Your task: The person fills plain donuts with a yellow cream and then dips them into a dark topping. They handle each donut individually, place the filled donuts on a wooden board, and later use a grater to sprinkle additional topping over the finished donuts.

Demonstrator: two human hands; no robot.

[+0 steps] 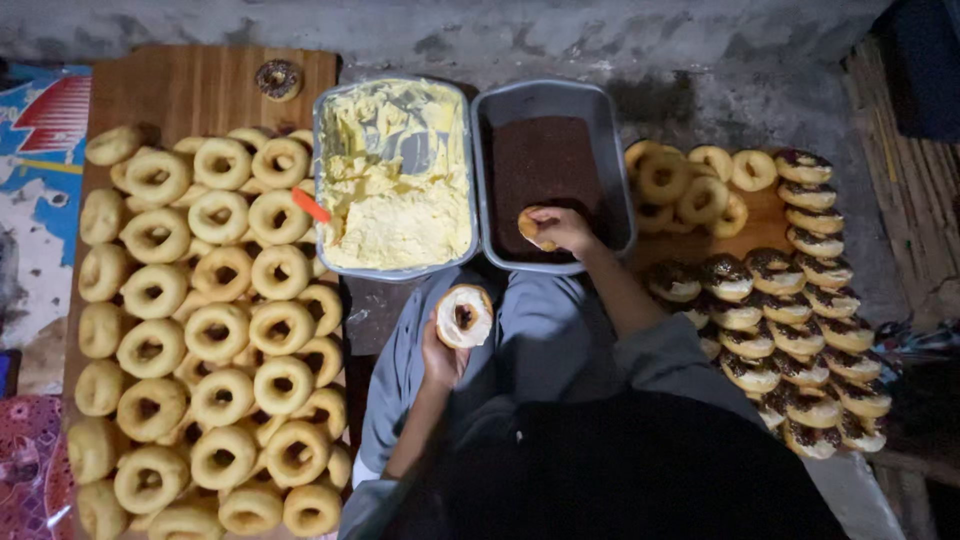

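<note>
The right hand (pixel 562 228) grips a donut (pixel 533 228) over the sprinkle tray (pixel 620 170); it might drop. The left hand (pixel 440 355) grips a creamy donut (pixel 464 316) near that tray; cream might smear.

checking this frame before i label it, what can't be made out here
- Head view: underside of the doughnut over the brown tray, hidden by the right hand.
- Left hand: fingers behind the cream-coated doughnut.
- Orange tool: its end is buried in the cream tray.
- Plain doughnuts: cut off by the bottom edge.
- Topped doughnuts: too dark for detail.
</note>
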